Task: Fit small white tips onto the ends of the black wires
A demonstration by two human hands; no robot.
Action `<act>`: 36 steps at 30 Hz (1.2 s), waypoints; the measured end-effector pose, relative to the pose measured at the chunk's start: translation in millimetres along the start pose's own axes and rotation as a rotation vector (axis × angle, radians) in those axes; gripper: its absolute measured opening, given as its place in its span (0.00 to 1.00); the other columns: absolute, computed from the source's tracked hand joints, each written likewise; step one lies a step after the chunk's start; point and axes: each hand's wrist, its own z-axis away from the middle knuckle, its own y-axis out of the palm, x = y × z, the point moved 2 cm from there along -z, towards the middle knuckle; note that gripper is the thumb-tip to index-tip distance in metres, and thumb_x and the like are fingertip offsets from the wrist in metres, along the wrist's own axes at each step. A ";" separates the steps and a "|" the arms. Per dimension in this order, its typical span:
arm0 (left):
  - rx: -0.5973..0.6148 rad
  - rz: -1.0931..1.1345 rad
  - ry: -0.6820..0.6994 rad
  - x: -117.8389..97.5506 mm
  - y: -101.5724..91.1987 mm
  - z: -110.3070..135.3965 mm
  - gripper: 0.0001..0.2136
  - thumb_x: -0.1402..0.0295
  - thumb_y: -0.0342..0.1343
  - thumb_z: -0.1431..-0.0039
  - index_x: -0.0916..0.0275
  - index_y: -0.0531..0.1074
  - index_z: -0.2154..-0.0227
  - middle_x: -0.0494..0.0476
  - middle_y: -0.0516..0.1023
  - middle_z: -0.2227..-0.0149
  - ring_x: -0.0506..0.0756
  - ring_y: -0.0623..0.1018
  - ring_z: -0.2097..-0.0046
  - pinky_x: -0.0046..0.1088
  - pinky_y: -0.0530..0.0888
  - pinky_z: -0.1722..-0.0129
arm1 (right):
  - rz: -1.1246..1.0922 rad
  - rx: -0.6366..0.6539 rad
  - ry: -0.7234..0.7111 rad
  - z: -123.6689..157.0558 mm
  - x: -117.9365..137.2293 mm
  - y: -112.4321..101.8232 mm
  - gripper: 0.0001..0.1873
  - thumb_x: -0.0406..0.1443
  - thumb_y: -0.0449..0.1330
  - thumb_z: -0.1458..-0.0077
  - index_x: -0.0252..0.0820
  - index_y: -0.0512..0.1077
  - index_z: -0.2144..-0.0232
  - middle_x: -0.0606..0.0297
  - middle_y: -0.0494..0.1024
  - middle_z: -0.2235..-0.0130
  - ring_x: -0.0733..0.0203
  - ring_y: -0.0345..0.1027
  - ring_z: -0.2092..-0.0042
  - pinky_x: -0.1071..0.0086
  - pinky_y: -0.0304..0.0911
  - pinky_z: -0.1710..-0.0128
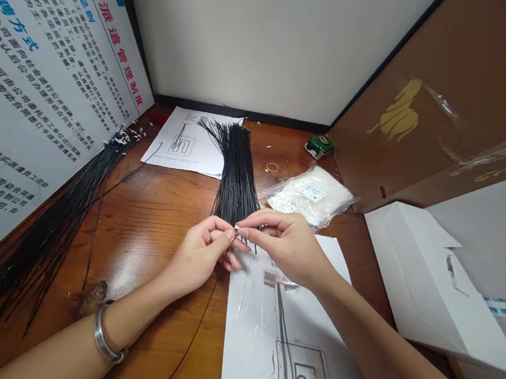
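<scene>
A: Where is the wire (201, 324)?
B: On the near side of the bundle (237, 171). The left hand (211, 247) is the nearer one, thumb and forefinger pinched on the wire's upper end. From there its long axis curves down toward the person, away from the bundle.
A: And the right hand (286, 239)?
B: At the bundle's near end, its fingertips meeting the left's and closed on what looks like a white tip (237, 228); the exact join is too small to tell.
A: What lies around?
B: Right of the bundle, a bag (311, 197); beyond that, a tape measure (320, 146). Left of it, a second bundle (62, 215) with white ends. Nearer than it, a sheet (245, 341), partly under the right arm.
A: Anything in the way?
B: Only the bundle's loose near ends, close behind the fingertips.
</scene>
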 end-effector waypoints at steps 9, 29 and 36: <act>-0.010 0.005 0.005 0.0 -0.5 -0.1 0.12 0.60 0.57 0.44 0.64 0.65 0.72 0.57 0.81 0.71 0.49 0.77 0.77 0.23 0.73 0.76 | -0.004 0.009 0.062 0.6 -2.6 -0.2 0.08 0.40 0.63 0.52 0.41 0.77 0.73 0.65 0.73 0.78 0.67 0.58 0.80 0.71 0.47 0.83; -0.014 -0.010 -0.004 1.0 -0.8 0.1 0.10 0.64 0.55 0.43 0.65 0.65 0.71 0.57 0.80 0.72 0.48 0.76 0.77 0.22 0.73 0.77 | 0.243 -0.038 -0.111 3.1 0.6 0.0 0.08 0.36 0.60 0.48 0.39 0.78 0.72 0.65 0.77 0.73 0.72 0.51 0.81 0.71 0.47 0.83; -0.039 -0.022 -0.025 -0.2 0.1 0.6 0.08 0.67 0.55 0.43 0.66 0.65 0.72 0.56 0.79 0.74 0.47 0.75 0.77 0.22 0.73 0.78 | 0.327 -0.100 -0.191 6.3 2.3 3.0 0.07 0.32 0.59 0.50 0.39 0.79 0.73 0.66 0.77 0.74 0.73 0.51 0.82 0.72 0.48 0.83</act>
